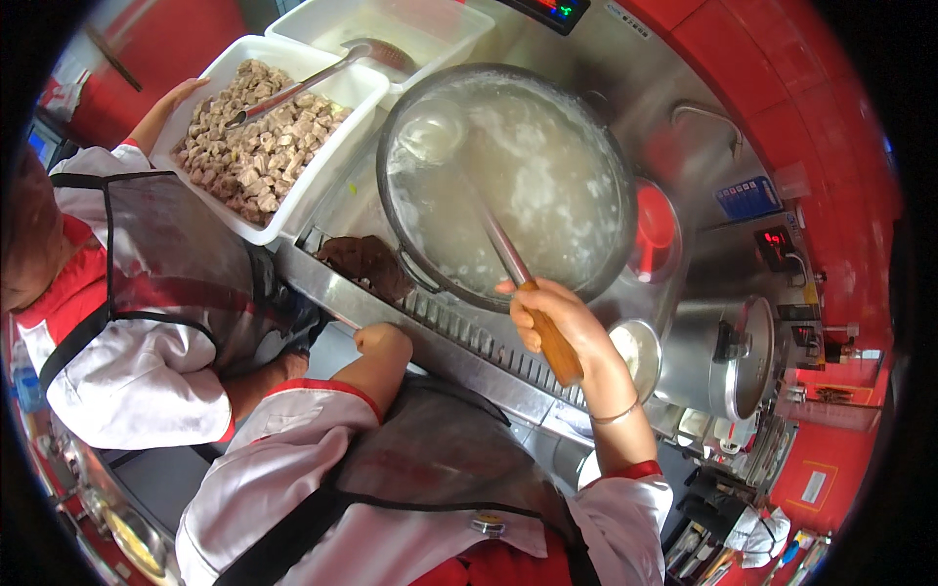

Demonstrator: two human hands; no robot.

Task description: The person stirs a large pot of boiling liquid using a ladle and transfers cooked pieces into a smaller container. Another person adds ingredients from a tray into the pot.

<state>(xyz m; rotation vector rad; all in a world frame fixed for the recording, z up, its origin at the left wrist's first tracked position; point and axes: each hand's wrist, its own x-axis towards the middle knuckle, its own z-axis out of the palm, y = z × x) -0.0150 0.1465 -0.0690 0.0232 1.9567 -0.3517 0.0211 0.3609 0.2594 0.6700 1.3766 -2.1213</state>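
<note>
My right hand (553,315) grips the wooden handle (555,344) of a long metal-shafted ladle (506,245). The ladle's head lies in the cloudy, foamy liquid at the far left of a large round pot (623,146). Curled into a fist, my left hand (385,340) is by the steel front edge of the stove (469,370), and nothing shows in it. Left of the pot, a white plastic tub (264,233) holds chunks of cooked meat (256,161), with the handle of a perforated metal skimmer (315,79) lying across them.
A co-worker (154,256) stands at my left, one hand on the meat tub. Behind it is a second translucent tub (454,44). A brown cloth-like piece (366,264) lies beside the pot. At right are a red plastic ladle (654,220), a metal bowl (648,359) and a lidded steel pot (703,359).
</note>
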